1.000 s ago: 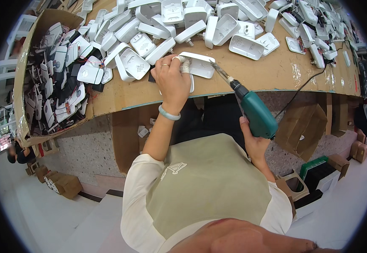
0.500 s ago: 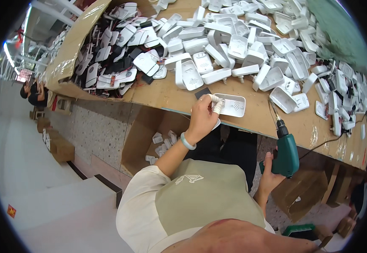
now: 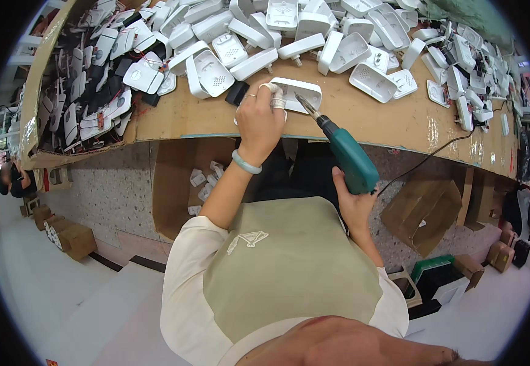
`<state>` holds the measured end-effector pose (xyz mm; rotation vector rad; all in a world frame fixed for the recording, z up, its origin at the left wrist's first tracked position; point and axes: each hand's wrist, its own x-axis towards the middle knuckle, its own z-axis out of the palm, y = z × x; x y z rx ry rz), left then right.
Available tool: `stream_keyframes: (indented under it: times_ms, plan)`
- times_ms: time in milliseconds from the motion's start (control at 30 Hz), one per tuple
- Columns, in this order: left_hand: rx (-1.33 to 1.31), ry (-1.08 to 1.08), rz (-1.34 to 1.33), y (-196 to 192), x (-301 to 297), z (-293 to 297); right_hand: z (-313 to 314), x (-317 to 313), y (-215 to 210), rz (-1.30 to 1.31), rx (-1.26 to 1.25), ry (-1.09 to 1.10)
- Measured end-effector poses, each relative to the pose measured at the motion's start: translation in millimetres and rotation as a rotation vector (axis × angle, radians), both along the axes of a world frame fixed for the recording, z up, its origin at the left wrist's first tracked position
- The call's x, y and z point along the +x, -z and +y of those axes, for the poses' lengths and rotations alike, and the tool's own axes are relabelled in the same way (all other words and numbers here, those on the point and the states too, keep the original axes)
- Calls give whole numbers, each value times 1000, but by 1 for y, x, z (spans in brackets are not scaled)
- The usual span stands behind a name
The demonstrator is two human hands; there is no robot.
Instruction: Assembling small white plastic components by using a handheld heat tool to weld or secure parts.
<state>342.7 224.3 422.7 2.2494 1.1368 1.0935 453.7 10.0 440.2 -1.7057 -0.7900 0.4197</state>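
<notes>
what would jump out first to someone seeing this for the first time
A teal electric screwdriver in the right hand, at centre, with its bit on a white plastic shell that the left hand presses to the cardboard-covered bench. Behind them a big heap of white shells fills the bench top. At far left, a cardboard box of mixed black and white parts.

Bright, even indoor light; sharp centre, strong fisheye bending, black rim.

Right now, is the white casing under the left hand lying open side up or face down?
Open side up: the white casing shows its raised rim and hollow inside, with the screwdriver tip lowered into it.
</notes>
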Motion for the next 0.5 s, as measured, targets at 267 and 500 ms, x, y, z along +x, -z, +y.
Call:
stream_keyframes:
  times_ms: [267, 500]
  plan:
    - [-27, -34, 4, 0, -2, -7, 15, 6, 5, 11, -81, -77]
    - [-42, -35, 5, -3, -2, -6, 24, 5, 1, -11, -72, -128]
